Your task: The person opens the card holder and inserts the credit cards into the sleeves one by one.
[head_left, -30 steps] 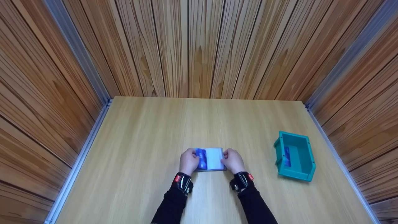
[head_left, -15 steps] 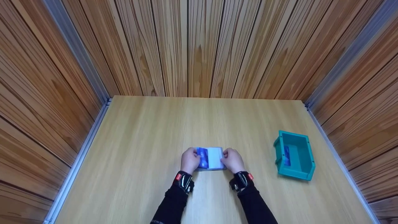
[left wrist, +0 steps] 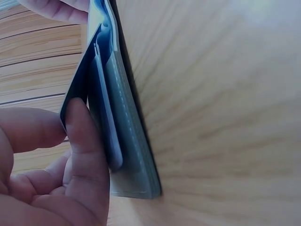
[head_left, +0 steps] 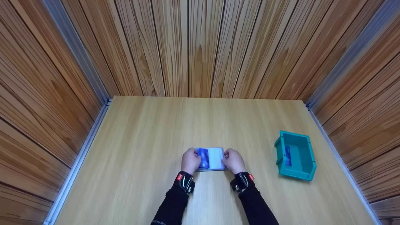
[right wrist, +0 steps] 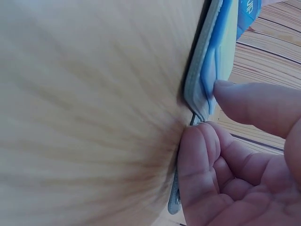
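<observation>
A grey wallet-like card holder [left wrist: 134, 141] with stitched edges lies open on the table, in front of both hands. My left hand [head_left: 191, 162] pinches a blue card [head_left: 203, 158] between thumb and finger at its left side; the card tilts up from the holder in the left wrist view. "VIP" shows on the card [right wrist: 249, 16] in the right wrist view. My right hand [head_left: 234, 161] holds the holder's right edge, thumb on the pale sleeve [head_left: 216, 158] and curled fingers by a small tab [right wrist: 174, 197]. The card's far end is partly hidden.
A green plastic bin [head_left: 297, 176] stands on the table to the right, with a blue card [head_left: 287, 156] inside. The wooden tabletop [head_left: 150, 131] is bounded by plank walls [head_left: 200, 47] and metal rails [head_left: 78, 165].
My left hand and the blue card have shifted slightly right and away from me over the second. My right hand keeps its place at the holder's edge.
</observation>
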`<state>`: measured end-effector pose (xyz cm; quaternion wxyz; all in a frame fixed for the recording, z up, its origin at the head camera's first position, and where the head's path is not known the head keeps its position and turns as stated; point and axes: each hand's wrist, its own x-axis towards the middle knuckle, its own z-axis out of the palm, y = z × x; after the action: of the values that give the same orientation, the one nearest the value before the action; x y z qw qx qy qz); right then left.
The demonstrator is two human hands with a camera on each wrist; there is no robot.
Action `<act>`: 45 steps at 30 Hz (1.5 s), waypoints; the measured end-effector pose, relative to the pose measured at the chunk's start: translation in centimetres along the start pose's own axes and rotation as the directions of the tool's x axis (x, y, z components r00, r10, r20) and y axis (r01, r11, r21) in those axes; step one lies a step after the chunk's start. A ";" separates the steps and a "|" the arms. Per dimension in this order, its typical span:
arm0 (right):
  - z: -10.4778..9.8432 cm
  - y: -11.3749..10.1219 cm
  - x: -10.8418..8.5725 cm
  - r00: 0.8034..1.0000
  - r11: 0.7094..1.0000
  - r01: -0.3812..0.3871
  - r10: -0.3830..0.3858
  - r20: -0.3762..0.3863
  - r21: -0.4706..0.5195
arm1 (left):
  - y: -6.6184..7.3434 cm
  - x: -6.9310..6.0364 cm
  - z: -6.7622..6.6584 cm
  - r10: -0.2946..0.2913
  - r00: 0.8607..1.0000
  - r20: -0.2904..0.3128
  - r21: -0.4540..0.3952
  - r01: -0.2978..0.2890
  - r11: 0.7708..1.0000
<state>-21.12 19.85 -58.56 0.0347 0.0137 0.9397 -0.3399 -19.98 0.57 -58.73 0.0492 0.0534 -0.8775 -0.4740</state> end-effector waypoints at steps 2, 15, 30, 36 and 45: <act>0.0 0.0 0.0 1.000 1.000 0.001 -0.001 -0.006 -0.001 | 0.0 0.1 0.0 0.003 1.000 -0.001 -0.005 -0.003 1.000; 0.2 0.3 0.1 1.000 1.000 -0.003 0.002 -0.016 -0.011 | 0.3 0.1 0.4 -0.066 0.997 0.050 -0.030 0.068 0.997; 0.2 0.4 0.0 1.000 1.000 0.007 -0.006 -0.028 0.015 | 0.6 -0.3 1.0 -0.001 1.000 0.018 -0.007 0.001 1.000; 0.2 0.5 -0.1 0.999 1.000 0.024 -0.024 -0.032 0.011 | 0.7 -0.5 1.4 0.017 1.000 0.016 0.027 -0.017 1.000; 0.3 0.5 -0.1 0.999 1.000 0.025 -0.025 -0.034 0.014 | 0.8 -0.4 1.8 0.019 1.000 0.012 0.039 -0.020 0.999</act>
<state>-21.00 20.05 -59.09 0.0142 0.0081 0.9377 -0.3469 -19.88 2.53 -59.04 0.0478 0.0432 -0.8874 -0.4564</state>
